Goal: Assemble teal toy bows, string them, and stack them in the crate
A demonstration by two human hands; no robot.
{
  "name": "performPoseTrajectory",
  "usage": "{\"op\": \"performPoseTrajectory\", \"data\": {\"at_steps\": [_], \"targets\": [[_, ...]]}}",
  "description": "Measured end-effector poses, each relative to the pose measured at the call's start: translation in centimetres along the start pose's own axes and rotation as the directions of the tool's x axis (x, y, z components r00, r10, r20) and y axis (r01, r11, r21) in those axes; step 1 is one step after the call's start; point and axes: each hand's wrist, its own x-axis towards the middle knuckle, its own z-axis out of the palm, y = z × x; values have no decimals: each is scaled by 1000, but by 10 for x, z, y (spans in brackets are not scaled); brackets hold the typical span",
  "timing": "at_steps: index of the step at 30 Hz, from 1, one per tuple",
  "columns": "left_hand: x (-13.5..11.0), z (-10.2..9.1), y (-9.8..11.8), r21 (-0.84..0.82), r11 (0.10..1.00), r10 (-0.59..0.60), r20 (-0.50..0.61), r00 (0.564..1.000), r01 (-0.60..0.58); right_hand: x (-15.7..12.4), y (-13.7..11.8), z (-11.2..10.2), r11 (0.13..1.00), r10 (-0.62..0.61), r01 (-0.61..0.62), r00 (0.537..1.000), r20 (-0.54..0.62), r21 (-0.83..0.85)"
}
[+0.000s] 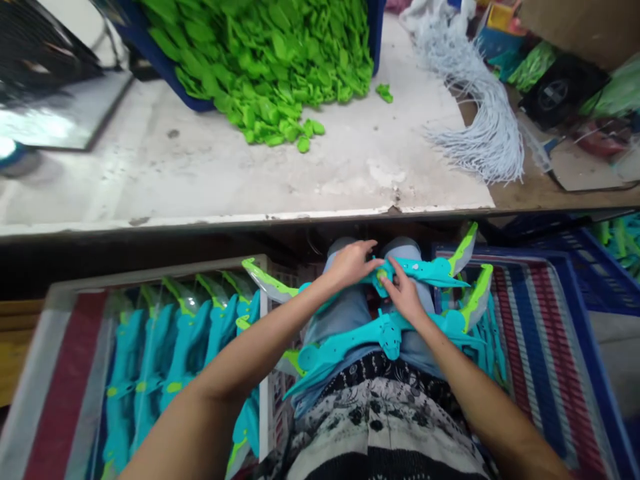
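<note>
My left hand [350, 263] and my right hand [406, 297] meet over my lap, both gripping a turquoise plastic toy bow [430, 270] with lime-green tips. My right thumb and fingers pinch a small green piece [383, 274] at the bow's middle. A second turquoise bow [350, 347] lies across my thighs just below the hands. Both hands are closed on the upper bow.
A box [65, 347] at the left holds several finished turquoise bows in rows. A blue crate [565, 360] with striped lining stands at the right. On the white table [200, 173] lie a heap of green plastic pieces [265, 60] and a bundle of pale cords [480, 113].
</note>
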Motion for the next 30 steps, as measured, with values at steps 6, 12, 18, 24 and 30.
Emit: {"op": "performPoseTrajectory", "data": {"at_steps": [6, 12, 18, 24, 30], "targets": [[57, -118, -24, 105, 979, -50, -709, 704, 175, 1, -17, -18, 933, -59, 66, 998, 31, -354], [111, -166, -62, 148, 971, -50, -642, 765, 189, -8, -12, -29, 916, -125, 110, 992, -14, -386], [73, -143, -25, 312, 935, 11, -504, 864, 170, -4, -27, -47, 918, -309, 242, 933, -185, -313], [-9, -62, 48, 349, 872, 256, 272, 928, -343, 3, -75, -56, 798, -556, 506, 828, -74, -327], [-55, -7, 57, 173, 932, 233, 391, 891, -319, -45, -63, -61, 893, -368, 385, 923, 115, -232]]}}
